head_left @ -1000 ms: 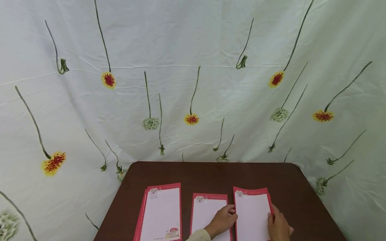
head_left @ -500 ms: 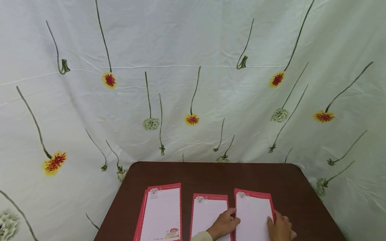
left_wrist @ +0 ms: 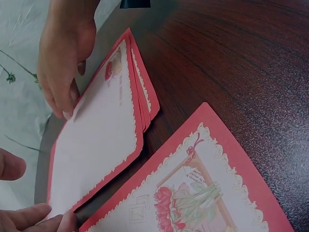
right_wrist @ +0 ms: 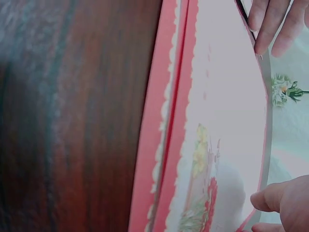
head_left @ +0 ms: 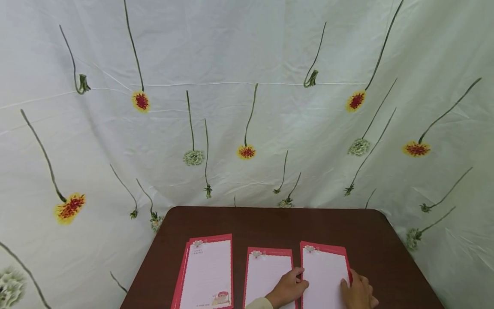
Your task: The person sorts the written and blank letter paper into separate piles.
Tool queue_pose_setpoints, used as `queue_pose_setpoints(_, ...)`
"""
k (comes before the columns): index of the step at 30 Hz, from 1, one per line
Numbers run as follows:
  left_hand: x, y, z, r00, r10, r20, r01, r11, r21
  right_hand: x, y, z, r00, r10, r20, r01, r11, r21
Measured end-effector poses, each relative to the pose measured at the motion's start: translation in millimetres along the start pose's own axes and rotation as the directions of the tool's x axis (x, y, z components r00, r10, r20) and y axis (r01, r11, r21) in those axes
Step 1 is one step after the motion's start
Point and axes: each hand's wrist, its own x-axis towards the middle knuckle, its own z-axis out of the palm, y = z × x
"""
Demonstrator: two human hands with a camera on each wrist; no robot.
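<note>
A stack of red-bordered letter paper (head_left: 324, 274) lies at the right of the table in the head view, its sheets slightly fanned in the left wrist view. My left hand (head_left: 288, 286) touches its left edge, with fairly straight fingers (right_wrist: 273, 24) in the right wrist view. At the opposite edge my right hand (head_left: 356, 292) grips the stack, thumb over the sheets and fingers along the side. A middle stack of letter paper (head_left: 266, 274) lies partly under my left hand. Its tulip print shows on the near sheet (left_wrist: 193, 193) in the left wrist view.
Another stack of letter paper (head_left: 208, 274) with a small printed picture lies at the left. All three stacks rest on a dark brown table (head_left: 270, 225) with rounded far corners. Behind it hangs a pale flower-patterned cloth (head_left: 224, 56).
The right stack has straightened and its top edge has come slightly nearer. My right hand has slid a little right and down, and my left hand slightly right; both remain at its edges.
</note>
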Motion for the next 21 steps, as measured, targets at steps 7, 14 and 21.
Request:
queue_pose_setpoints(7, 0.7, -2.9, -5.8, 1.000, 0.022, -0.020, -0.022, 1.000, 0.008, -0.9, -4.4, 2.3, 1.000, -0.025, -0.018, 0.025, 1.000, -0.009)
queue_pose_setpoints(14, -3.6, -15.6, -23.2, 0.984, 0.150, -0.100, -0.142, 0.986, 0.084, -7.4, -18.3, 4.7, 0.987, -0.145, -0.067, 0.146, 0.989, 0.005)
queue_pose_setpoints(21, -16.8, -31.3, -50.8, 0.954, 0.159, -0.254, -0.140, 0.986, 0.093, -23.3, -43.4, 6.4, 0.959, -0.276, -0.069, 0.275, 0.961, -0.026)
